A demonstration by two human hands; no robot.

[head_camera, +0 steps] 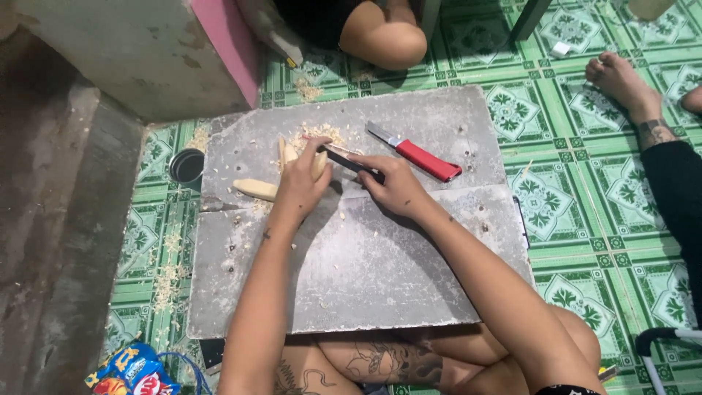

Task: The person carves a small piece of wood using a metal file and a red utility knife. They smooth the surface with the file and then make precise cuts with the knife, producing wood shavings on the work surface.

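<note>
small round dark cup [187, 165] on the green tiled floor at far left. next a loose pale wood piece [255, 189] on the grey board [365, 271]. left hand [298, 186] wrapped tight around another pale wood piece [319, 164], propped on the board. right hand [395, 186] clamped on a dark-handled knife [349, 161], blade at the wood. looks like mid-carving; next cut needs a steady hold, blade pushed away from the fingers. red-handled knife [418, 153] idle at right.

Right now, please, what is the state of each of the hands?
Left hand: closed around a pale carved wood piece.
Right hand: closed on a dark-handled knife, blade at the piece.
</note>
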